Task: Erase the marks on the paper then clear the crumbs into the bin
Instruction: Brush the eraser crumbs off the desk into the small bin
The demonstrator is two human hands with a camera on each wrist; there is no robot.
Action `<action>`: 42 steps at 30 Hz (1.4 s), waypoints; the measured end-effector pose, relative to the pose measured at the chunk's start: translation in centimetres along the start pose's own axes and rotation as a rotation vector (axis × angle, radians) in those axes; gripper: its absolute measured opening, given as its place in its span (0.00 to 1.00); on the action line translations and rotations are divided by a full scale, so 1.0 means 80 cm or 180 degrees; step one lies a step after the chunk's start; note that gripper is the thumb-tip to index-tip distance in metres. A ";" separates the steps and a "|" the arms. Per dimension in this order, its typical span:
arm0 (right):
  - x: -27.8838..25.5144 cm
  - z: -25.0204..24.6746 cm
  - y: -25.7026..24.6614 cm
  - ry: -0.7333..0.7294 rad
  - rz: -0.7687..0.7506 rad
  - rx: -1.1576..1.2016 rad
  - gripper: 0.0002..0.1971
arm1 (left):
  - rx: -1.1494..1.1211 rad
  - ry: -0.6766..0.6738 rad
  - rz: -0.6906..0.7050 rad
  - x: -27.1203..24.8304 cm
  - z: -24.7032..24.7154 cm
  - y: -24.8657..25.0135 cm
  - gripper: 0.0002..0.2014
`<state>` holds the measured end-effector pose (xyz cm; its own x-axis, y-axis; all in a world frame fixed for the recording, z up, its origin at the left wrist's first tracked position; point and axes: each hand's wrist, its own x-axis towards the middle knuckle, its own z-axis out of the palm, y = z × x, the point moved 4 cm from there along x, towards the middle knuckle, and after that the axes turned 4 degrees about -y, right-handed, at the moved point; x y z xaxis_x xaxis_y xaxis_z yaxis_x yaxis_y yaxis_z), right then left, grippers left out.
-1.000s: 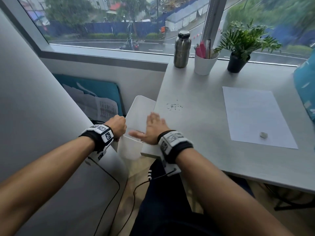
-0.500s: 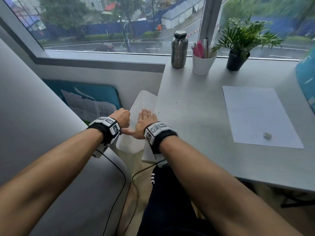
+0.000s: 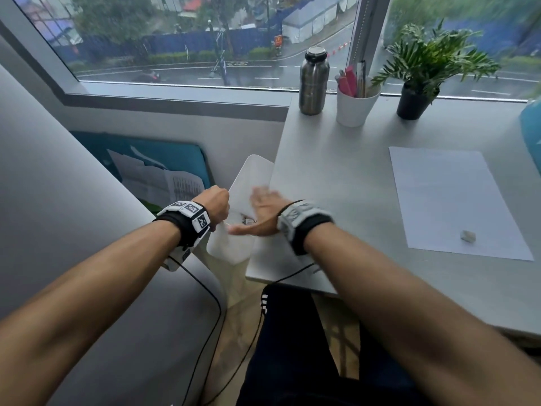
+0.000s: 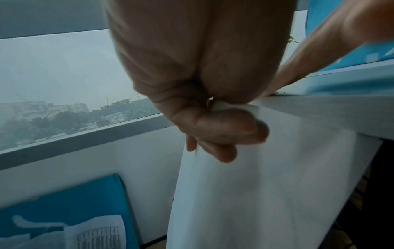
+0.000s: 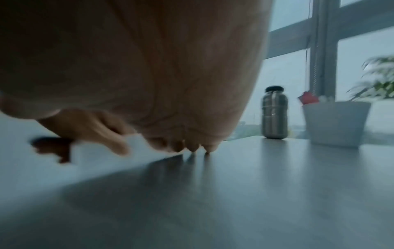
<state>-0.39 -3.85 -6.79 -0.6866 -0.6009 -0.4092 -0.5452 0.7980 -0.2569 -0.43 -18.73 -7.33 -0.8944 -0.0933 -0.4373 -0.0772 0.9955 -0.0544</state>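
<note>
A white bin (image 3: pixel 251 177) hangs against the left edge of the grey desk (image 3: pixel 336 177). My left hand (image 3: pixel 215 202) grips its near rim; in the left wrist view the fingers (image 4: pixel 215 133) curl over the bin's white wall (image 4: pixel 266 185). My right hand (image 3: pixel 262 210) lies flat and blurred at the desk's left edge, fingers straight, partly over the bin's mouth. In the right wrist view its fingertips (image 5: pixel 192 148) touch the desk (image 5: pixel 255 185). A white sheet of paper (image 3: pixel 450 197) lies on the right of the desk with a small white eraser (image 3: pixel 467 235) on it. No crumbs are visible.
A steel bottle (image 3: pixel 313 80), a white cup of pens (image 3: pixel 355 105) and a potted plant (image 3: pixel 421 71) stand along the window. A blue folder with papers (image 3: pixel 152 171) leans on the wall behind the bin. A grey panel (image 3: pixel 58 200) is at my left.
The scattered crumbs seen on the desk a second ago are gone. My right hand has swept left across the desk edge toward the bin. My left hand keeps its hold on the rim.
</note>
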 end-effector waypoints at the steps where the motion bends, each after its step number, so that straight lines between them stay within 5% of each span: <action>1: 0.000 0.006 -0.028 -0.0190 -0.0254 -0.0048 0.62 | 0.0025 0.0034 -0.0016 -0.001 -0.001 0.001 0.13; 4: -0.004 0.001 -0.037 -0.0231 -0.0375 0.0051 0.57 | 0.0016 0.0065 -0.0026 -0.004 0.002 0.000 0.13; 8: -0.031 -0.029 0.069 0.0434 0.0187 0.0163 0.52 | -0.0068 0.0063 -0.0018 -0.008 0.011 -0.006 0.13; 12: -0.049 -0.001 0.127 0.0053 0.1158 0.0150 0.66 | 0.0002 0.0026 0.0025 -0.018 0.017 -0.010 0.12; 15: -0.038 0.029 0.039 0.0038 0.0531 0.0053 0.74 | 0.0045 0.0021 0.0002 -0.024 0.020 -0.011 0.13; 18: -0.030 0.042 -0.051 -0.0254 -0.0264 -0.0090 0.67 | 0.0070 0.0083 -0.0014 -0.032 0.022 -0.009 0.13; 21: -0.036 0.030 -0.060 -0.0145 -0.0331 -0.0012 0.61 | 0.0114 0.0115 -0.0040 -0.037 0.026 -0.008 0.13; 25: -0.060 0.000 0.044 0.0577 0.0514 -0.0009 0.56 | 0.0114 0.0051 0.0006 -0.043 0.035 -0.010 0.14; 29: -0.085 0.022 0.107 0.0080 0.1393 0.0134 0.65 | 0.0174 -0.0030 0.0104 -0.050 0.042 -0.012 0.14; 33: -0.053 0.055 -0.014 -0.0076 0.0353 0.0118 0.74 | 0.0151 -0.0008 0.0136 -0.055 0.039 -0.008 0.13; 36: -0.035 0.068 -0.096 -0.0329 -0.0369 -0.0167 0.63 | 0.0104 0.0049 0.0069 -0.058 0.038 -0.009 0.12; 42: -0.059 0.041 -0.037 -0.0119 -0.0143 -0.0229 0.60 | -0.0130 0.0131 -0.0084 -0.057 0.061 -0.032 0.12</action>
<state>6.09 -3.22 -6.98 -0.6429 -0.6329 -0.4314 -0.6092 0.7639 -0.2129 5.99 -20.93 -9.59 -0.9092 -0.1196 -0.3988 -0.1181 0.9926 -0.0284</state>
